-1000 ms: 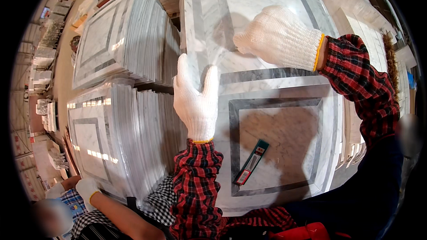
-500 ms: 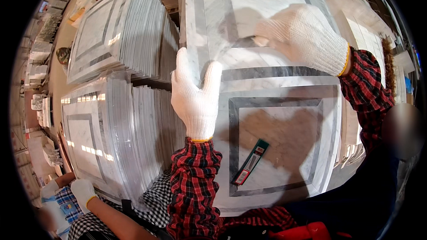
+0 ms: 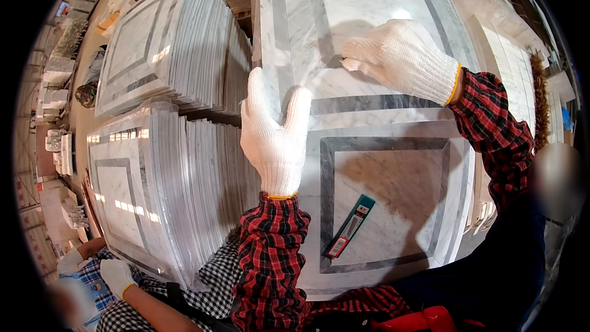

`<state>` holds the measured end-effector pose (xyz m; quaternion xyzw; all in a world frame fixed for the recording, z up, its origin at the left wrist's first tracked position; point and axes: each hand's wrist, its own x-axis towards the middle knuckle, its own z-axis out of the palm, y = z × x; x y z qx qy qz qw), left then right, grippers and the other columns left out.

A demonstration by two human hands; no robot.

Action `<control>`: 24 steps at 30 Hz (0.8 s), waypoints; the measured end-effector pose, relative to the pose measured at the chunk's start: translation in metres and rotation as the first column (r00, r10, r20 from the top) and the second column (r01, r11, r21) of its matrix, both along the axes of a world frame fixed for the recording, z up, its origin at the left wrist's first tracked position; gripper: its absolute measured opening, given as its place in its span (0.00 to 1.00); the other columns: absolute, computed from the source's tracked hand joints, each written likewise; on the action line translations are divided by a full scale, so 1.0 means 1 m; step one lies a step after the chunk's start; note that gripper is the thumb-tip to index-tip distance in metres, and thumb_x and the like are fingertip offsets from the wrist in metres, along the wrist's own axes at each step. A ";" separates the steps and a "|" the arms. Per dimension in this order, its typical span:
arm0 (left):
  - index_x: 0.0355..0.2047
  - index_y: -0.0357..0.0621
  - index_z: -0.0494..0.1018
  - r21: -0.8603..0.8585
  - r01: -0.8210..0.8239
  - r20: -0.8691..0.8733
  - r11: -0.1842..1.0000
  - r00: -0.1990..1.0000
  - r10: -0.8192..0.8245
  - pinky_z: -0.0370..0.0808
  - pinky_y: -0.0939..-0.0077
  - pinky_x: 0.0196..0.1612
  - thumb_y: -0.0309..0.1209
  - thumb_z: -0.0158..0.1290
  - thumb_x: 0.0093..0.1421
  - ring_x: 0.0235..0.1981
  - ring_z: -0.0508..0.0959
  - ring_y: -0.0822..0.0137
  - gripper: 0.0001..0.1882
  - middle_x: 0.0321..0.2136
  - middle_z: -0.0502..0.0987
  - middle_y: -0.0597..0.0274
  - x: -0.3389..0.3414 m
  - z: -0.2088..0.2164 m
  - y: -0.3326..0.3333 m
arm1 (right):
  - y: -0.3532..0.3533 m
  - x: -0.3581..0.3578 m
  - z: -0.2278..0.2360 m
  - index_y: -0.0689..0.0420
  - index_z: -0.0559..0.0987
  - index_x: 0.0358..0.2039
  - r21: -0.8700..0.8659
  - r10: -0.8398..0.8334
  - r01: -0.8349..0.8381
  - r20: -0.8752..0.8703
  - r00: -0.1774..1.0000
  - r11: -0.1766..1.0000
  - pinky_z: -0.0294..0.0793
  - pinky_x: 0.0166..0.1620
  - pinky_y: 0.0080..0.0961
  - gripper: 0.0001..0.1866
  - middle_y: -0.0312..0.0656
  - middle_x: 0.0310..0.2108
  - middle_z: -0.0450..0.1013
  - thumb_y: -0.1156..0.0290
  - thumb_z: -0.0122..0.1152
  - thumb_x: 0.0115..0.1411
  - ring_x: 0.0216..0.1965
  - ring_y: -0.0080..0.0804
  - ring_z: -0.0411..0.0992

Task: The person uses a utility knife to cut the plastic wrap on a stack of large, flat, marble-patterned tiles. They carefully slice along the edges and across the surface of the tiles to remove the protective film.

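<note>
We hold our white-knit-gloved left hand (image 3: 275, 141) back upward, fingers together and pointing forward, thumb spread rightward in a V, above a red-and-black plaid-sleeved left forearm (image 3: 270, 258) that runs straight up. Our white-knit-gloved right hand (image 3: 402, 61) points leftward, fingers curled and tips bunched near the thumb, its plaid-sleeved right forearm (image 3: 495, 126) slanting in from the right.

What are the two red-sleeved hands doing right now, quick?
Left hand: open, at the left edge of the far marble slab.
Right hand: closed, over that slab; can't tell if it holds anything.
</note>
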<state>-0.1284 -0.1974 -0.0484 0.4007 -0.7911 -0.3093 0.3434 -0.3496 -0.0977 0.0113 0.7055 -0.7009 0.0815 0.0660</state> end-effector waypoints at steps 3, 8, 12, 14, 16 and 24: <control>0.65 0.38 0.68 0.026 0.008 -0.004 1.000 1.000 -0.008 0.74 0.57 0.58 0.42 0.66 0.60 0.55 0.78 0.45 0.37 0.53 0.77 0.41 0.001 0.000 -0.001 | -0.001 0.000 0.001 0.49 0.79 0.36 -0.037 0.043 -0.044 -0.016 0.999 0.998 0.74 0.30 0.39 0.09 0.41 0.21 0.73 0.58 0.60 0.67 0.24 0.42 0.75; 0.65 0.37 0.67 -0.012 0.008 0.015 1.000 1.000 -0.008 0.74 0.56 0.58 0.42 0.66 0.60 0.55 0.78 0.45 0.37 0.54 0.77 0.42 0.000 -0.002 -0.002 | -0.001 0.003 0.009 0.46 0.79 0.36 0.028 0.042 -0.041 -0.058 0.997 0.999 0.75 0.29 0.39 0.03 0.40 0.21 0.74 0.64 0.62 0.64 0.24 0.42 0.77; 0.66 0.40 0.67 0.002 -0.016 0.061 1.000 0.998 0.015 0.75 0.56 0.57 0.43 0.66 0.60 0.55 0.78 0.46 0.38 0.53 0.78 0.43 0.000 0.003 -0.001 | -0.001 0.006 0.001 0.45 0.78 0.35 0.009 0.034 -0.033 -0.060 0.998 0.999 0.75 0.30 0.38 0.03 0.37 0.20 0.73 0.68 0.65 0.61 0.24 0.40 0.76; 0.65 0.41 0.67 0.025 -0.001 0.044 1.000 0.999 0.000 0.75 0.57 0.56 0.43 0.66 0.60 0.54 0.79 0.47 0.37 0.52 0.78 0.44 -0.003 0.005 0.000 | -0.001 0.002 0.004 0.46 0.78 0.36 0.040 0.028 -0.026 -0.046 0.999 0.999 0.76 0.30 0.39 0.03 0.38 0.21 0.73 0.66 0.64 0.62 0.25 0.41 0.76; 0.65 0.42 0.68 0.023 -0.004 0.039 1.000 0.999 0.003 0.75 0.58 0.56 0.42 0.66 0.59 0.53 0.79 0.47 0.37 0.51 0.78 0.46 -0.001 0.004 0.001 | -0.003 0.000 0.002 0.47 0.78 0.36 0.039 0.028 -0.027 -0.002 1.000 0.999 0.76 0.31 0.40 0.03 0.40 0.21 0.74 0.65 0.63 0.63 0.25 0.43 0.76; 0.65 0.42 0.67 0.029 0.013 0.025 0.999 1.000 -0.014 0.76 0.58 0.55 0.41 0.65 0.60 0.53 0.79 0.48 0.36 0.51 0.78 0.47 -0.004 0.007 0.003 | 0.000 0.002 0.005 0.49 0.79 0.34 0.015 0.011 -0.011 0.019 1.000 1.000 0.75 0.31 0.43 0.06 0.45 0.21 0.74 0.63 0.63 0.62 0.25 0.49 0.76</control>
